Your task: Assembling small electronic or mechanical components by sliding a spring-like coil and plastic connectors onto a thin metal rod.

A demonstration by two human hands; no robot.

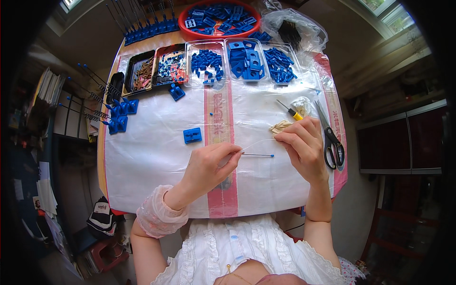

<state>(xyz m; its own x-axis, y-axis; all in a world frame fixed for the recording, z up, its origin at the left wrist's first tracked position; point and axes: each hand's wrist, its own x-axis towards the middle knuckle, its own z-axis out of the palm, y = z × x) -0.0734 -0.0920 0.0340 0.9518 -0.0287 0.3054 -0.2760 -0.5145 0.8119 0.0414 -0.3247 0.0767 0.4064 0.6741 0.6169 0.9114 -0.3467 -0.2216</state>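
Note:
My left hand [209, 167] is closed in a pinch on a thin metal rod [258, 155] with a small blue tip, which points right. A fine pale thread [259, 141] runs from those fingertips to my right hand [304, 148], whose thumb and fingers are pinched on its other end. Just behind the right fingers lies a bundle of cream thread [280, 127]. A blue plastic base piece [192, 136] rests on the table beyond my left hand. What the left fingertips cover at the rod's end is hidden.
Scissors [331, 137] and a yellow-handled screwdriver [290, 110] lie at the right. Trays of screws [143, 71], nuts [170, 64] and blue parts [206, 64] line the back, before a red basin [219, 35]. Blue bases with springs [121, 113] stand at the left.

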